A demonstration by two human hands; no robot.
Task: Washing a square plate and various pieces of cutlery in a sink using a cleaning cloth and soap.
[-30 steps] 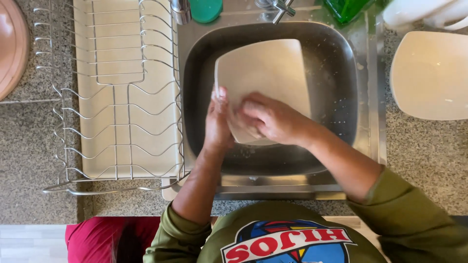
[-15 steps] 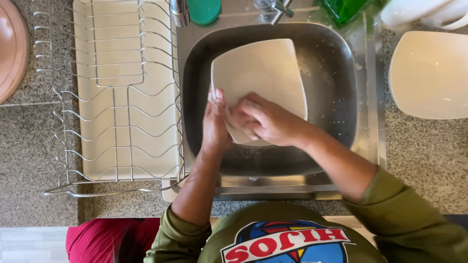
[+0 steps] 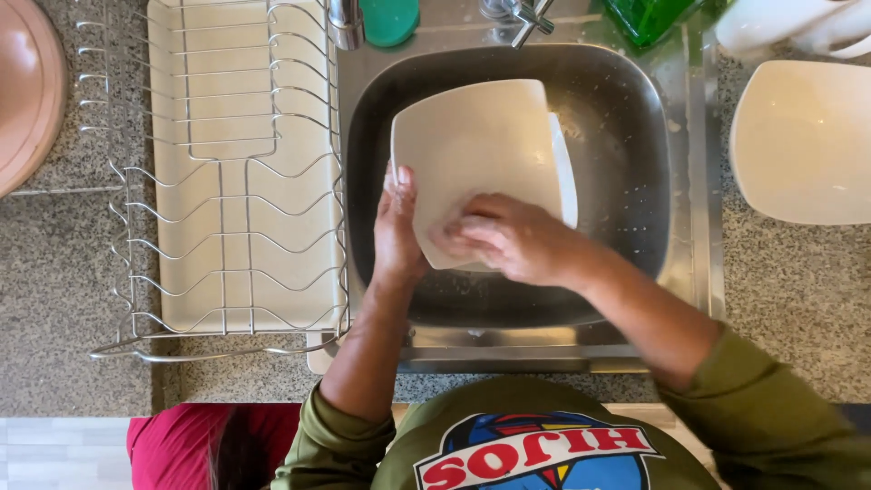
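Since the earlier frame, square white plate (image 3: 481, 145) was tilted slightly leftward over steel sink (image 3: 626, 181); gripped by left hand (image 3: 399, 227), rubbed by right hand (image 3: 508, 238). Speckled granite desk (image 3: 54, 299) flanked by wire rack (image 3: 218, 181).

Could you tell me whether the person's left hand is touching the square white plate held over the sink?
Touching. The head view shows the left hand gripping the square white plate at its left edge, fingers lying on its surface with no gap.

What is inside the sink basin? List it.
Inside the sink basin: a square white plate, held at its edge by the left hand, with the right hand pressed on its face. The plate and hands hide the basin floor beneath, drain included.
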